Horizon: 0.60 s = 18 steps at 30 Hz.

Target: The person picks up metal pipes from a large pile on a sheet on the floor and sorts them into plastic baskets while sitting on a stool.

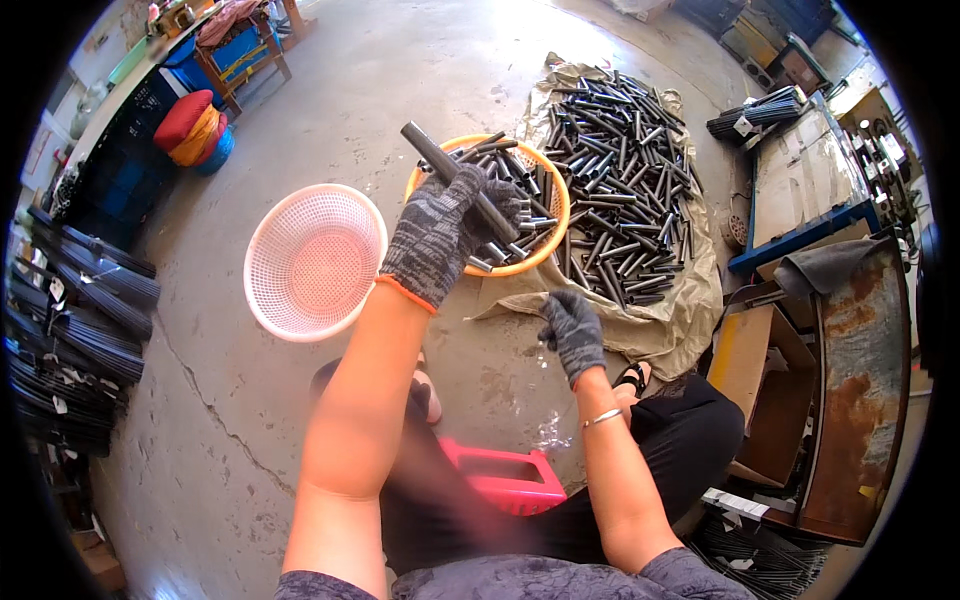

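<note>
Pink stool (508, 488): on the concrete between the person's black-trousered legs.
Right hand (573, 335): grey-gloved, lifted in front of the right knee, fingers partly curled; I can't tell whether anything is tucked inside.
Left hand (438, 228): gloved the same way, closed firmly round a dark tube.
Dark tube (430, 150): slanting through that grip, both ends jutting out, over the orange basket.
Pale pink basket (262, 300): on the floor, left of the left hand.
Orange basket (564, 205): loaded with similar tubes.
Tan cloth (690, 320): spread just beyond, under a broad tube heap (630, 170).
Blue tub (216, 155): far left, beneath red and orange fabric (188, 122).
</note>
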{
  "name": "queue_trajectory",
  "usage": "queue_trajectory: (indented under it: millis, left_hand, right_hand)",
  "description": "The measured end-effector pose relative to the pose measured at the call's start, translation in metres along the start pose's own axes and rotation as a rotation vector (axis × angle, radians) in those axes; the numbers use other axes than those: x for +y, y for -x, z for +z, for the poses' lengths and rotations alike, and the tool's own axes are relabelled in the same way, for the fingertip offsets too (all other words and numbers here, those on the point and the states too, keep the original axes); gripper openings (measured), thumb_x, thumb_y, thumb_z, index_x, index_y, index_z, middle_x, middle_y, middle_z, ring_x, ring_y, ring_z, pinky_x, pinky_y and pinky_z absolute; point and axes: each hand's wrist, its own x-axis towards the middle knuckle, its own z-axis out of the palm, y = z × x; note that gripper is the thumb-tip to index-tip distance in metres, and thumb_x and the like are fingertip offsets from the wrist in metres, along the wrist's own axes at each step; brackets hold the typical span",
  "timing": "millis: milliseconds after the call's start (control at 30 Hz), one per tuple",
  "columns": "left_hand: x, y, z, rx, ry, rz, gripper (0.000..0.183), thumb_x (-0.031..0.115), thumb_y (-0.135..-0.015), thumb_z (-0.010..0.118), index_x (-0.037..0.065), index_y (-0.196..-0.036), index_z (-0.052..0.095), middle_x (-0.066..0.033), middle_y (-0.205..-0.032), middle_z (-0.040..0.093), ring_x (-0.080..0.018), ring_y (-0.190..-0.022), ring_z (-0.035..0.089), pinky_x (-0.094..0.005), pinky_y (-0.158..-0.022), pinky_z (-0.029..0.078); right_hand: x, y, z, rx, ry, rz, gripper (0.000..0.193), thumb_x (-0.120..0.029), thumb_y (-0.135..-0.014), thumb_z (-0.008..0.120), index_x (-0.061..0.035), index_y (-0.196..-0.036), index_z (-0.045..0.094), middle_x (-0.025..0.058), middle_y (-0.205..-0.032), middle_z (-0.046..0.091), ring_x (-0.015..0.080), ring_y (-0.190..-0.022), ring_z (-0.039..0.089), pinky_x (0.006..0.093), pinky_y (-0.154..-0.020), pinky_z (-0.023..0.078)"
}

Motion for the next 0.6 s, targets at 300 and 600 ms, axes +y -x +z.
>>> queue_trajectory:
  millis: [300, 600]
  left_hand:
    - [-0.017, -0.001, 0.001, -0.145, -0.073, 0.014, 0.024, 0.009, -0.089, 0.058, -0.001, -0.110, 0.054, -0.0134, -0.097, 0.063, -0.0272, -0.092, 0.063, -0.0399, -0.078, 0.056]
    - [-0.058, 0.013, 0.023, -0.236, -0.449, -0.108, 0.022, -0.001, -0.082, 0.063, 0.000, -0.104, 0.059, -0.0074, -0.091, 0.063, -0.0194, -0.080, 0.062, -0.0310, -0.076, 0.051]
  right_hand:
    - [-0.094, 0.017, -0.018, -0.388, 0.143, -0.094, 0.033, -0.015, -0.086, 0.065, -0.0040, -0.114, 0.054, 0.0015, -0.081, 0.061, 0.0080, -0.066, 0.056, 0.0221, -0.053, 0.044]
    - [-0.080, 0.014, -0.051, -0.408, 0.268, -0.187, 0.051, -0.019, -0.079, 0.073, -0.0016, -0.121, 0.050, 0.0080, -0.099, 0.060, 0.0146, -0.085, 0.058, 0.0289, -0.075, 0.049]
